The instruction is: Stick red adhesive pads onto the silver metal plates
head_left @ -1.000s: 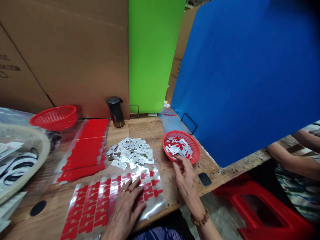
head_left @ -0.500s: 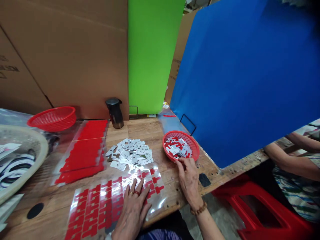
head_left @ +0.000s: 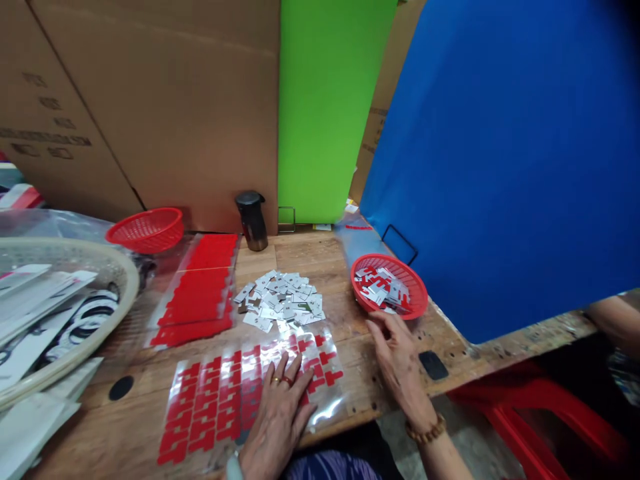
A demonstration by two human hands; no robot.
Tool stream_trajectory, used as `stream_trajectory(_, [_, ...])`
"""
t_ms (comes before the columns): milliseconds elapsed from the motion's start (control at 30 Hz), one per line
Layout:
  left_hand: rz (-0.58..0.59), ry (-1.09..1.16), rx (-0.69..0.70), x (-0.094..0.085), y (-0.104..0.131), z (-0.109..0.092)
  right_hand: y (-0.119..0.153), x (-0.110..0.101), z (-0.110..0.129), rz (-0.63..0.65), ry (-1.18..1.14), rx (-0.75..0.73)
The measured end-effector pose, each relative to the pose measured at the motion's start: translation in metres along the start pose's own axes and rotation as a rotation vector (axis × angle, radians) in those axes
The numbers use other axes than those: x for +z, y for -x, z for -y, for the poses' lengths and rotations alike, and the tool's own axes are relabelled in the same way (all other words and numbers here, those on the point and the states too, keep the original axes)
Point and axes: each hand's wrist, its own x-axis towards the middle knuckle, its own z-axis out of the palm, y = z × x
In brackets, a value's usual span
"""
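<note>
Left hand (head_left: 280,417) rests flat, grip spread, on a clear sticker sheet (head_left: 250,393); right hand (head_left: 400,353), fingers loosely spread, hovers beside a red basket (head_left: 415,303) on the counter (head_left: 350,333).

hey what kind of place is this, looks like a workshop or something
Probably a small factory assembly bench: a worn wooden table with a pile of small metal plates, sheets of red die-cut stickers under the left hand, a red basket of parts, and cardboard cartons behind.
</note>
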Motion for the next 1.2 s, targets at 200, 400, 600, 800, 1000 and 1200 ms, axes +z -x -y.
stream_trajectory(200, [0.014,-0.02,0.039,-0.002,0.008,0.004,-0.012,0.053,0.015,0.388,-0.056,-0.208])
stream_trajectory(400, [-0.025,-0.05,0.074,-0.001,0.007,0.004,-0.057,0.1,0.013,0.484,0.135,-0.35])
stream_trajectory(600, [-0.063,-0.086,0.096,0.006,0.007,0.007,-0.078,0.127,0.024,0.564,0.144,-0.407])
stream_trajectory(800, [-0.053,-0.067,0.076,0.007,0.008,0.006,-0.049,0.108,0.029,0.543,0.137,-0.375])
stream_trajectory(1000, [-0.078,-0.048,0.075,0.005,0.008,0.005,-0.04,0.102,0.024,0.474,0.118,-0.292])
stream_trajectory(1200, [-0.057,-0.061,0.084,0.006,0.008,0.006,-0.041,0.105,0.024,0.418,0.104,-0.248])
